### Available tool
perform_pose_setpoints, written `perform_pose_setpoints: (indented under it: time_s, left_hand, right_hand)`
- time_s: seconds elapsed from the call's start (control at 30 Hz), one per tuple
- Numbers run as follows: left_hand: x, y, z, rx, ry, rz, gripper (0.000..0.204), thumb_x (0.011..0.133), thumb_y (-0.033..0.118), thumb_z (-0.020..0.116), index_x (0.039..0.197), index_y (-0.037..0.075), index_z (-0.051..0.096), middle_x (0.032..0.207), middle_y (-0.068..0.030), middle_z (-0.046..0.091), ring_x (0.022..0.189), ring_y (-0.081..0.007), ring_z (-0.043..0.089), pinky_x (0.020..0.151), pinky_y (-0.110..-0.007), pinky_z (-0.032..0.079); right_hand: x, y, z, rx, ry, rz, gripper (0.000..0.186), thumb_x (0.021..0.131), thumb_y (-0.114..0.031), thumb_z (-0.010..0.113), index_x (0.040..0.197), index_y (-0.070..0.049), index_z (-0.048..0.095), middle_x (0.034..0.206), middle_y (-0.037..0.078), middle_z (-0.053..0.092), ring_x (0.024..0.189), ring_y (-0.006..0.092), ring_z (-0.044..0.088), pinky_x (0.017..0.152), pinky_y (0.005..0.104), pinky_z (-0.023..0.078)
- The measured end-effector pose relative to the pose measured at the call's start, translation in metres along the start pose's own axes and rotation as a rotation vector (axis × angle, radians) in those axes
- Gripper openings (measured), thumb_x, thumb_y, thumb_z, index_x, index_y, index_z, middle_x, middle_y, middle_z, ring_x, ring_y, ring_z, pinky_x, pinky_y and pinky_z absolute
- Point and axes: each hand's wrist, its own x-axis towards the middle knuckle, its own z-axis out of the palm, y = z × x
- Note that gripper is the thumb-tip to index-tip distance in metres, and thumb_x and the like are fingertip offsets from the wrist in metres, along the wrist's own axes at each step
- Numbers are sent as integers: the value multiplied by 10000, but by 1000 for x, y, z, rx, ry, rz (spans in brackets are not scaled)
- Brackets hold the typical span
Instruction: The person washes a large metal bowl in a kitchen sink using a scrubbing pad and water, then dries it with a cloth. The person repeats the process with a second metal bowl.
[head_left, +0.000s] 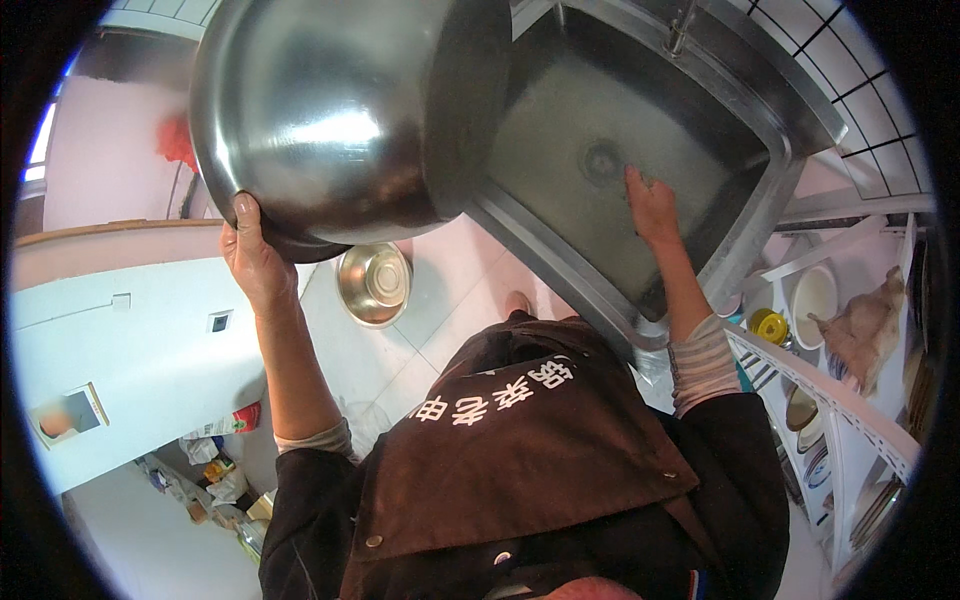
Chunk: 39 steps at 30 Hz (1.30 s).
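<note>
A large shiny steel pot (pixel 335 110) is tilted on its side at the upper left, its outer wall toward me and its right side overlapping the sink. My left hand (pixel 257 250) is closed on its lower left edge, thumb on the outside, the other fingers partly hidden behind. In front of me stands a steel sink (pixel 530 235) with cloudy greyish water (pixel 560 130) in it. My right hand (pixel 652 205) reaches into the sink beside the round drain (pixel 602 162), with one finger stretched out and the others bent. Nothing shows in it. The pot's inside is hidden.
A steel basin (pixel 375 285) sits on the tiled floor below the pot. At the right, a white rack (pixel 840 375) holds dishes, a yellow container (pixel 768 327) and a cloth (pixel 866 330). A faucet (pixel 680 30) rises behind the sink. Bags (pixel 228 485) lie at lower left.
</note>
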Motion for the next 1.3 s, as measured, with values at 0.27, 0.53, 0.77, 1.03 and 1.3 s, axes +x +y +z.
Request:
perform_pose_setpoints:
  time_s: [0.27,0.53,0.77,1.03,1.3]
  left_hand:
    - [21,-3,-19,-17,-37,-40,489,985,312,601,1278,-73,526,1182,-172,618,1055,-270,605,925,-390,490]
    - [30,-5,-18,-82,56,-108,469,1008,284,557,1329,-50,492,1184,-164,606,1073,-270,590,951,-406,472]
    - [34,-11,-24,-88,-35,-79,482,1016,324,544,1312,-52,490,1189,-153,601,1071,-266,589,945,-415,474]
    - [44,-14,-39,-110,-138,-59,436,1025,323,530,1250,-51,532,1169,-152,622,1048,-245,610,924,-403,500]
    - [40,-29,-23,-147,-26,-200,444,1013,341,525,1199,-61,564,1113,-169,642,979,-279,631,895,-427,511]
  right_hand:
    - [-11,-18,0,-43,-277,5,502,810,-260,743,1220,-20,582,1013,230,655,781,324,669,754,415,541]
    - [-28,-235,-12,393,204,-424,393,904,-361,669,1064,-1,678,935,166,681,861,298,672,790,383,502]
    - [3,-336,76,431,543,-952,293,977,-199,509,1199,-16,563,1192,229,549,1103,383,526,980,457,407]
    - [-113,-255,103,381,296,-980,558,861,9,578,1408,-57,489,1498,229,363,1386,431,362,1154,454,292]
    - [-14,-324,58,329,466,-1214,456,901,-246,640,1344,-144,599,1434,216,462,1344,419,426,1110,477,350]
